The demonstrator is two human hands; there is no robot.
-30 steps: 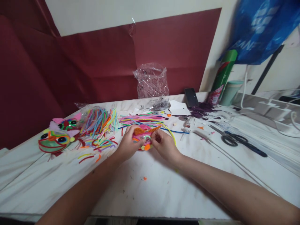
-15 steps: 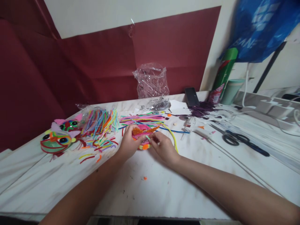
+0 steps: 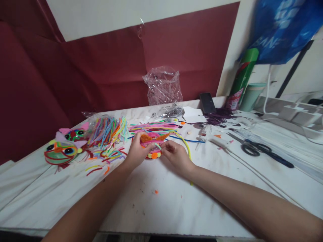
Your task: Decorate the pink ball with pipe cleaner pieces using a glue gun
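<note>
My left hand [image 3: 137,149] is closed around the side of a pink craft piece [image 3: 158,143], low over the middle of the table. Two orange fuzzy pointed strips [image 3: 162,137] stand out along its top, and an orange pom-pom [image 3: 154,155] sits on its lower edge among yellow ones. Against its front lies a short pale green strip [image 3: 158,146], apparently a pipe cleaner. My right hand [image 3: 178,156] pinches at the right end of this strip; the fingertips partly hide it.
Finished animal-face crafts [image 3: 62,153] stand at left beside bundled pipe cleaners [image 3: 108,131]. A long yellow pipe cleaner [image 3: 188,148] curves behind my right hand. Rightward lie a glue gun [image 3: 217,144], its cord and scissors [image 3: 252,146]. A phone [image 3: 207,103] leans at the back.
The craft piece has tipped and shifted slightly left in my hands, showing more of the pale green strip. My right fingers have drawn back a little from its front.
</note>
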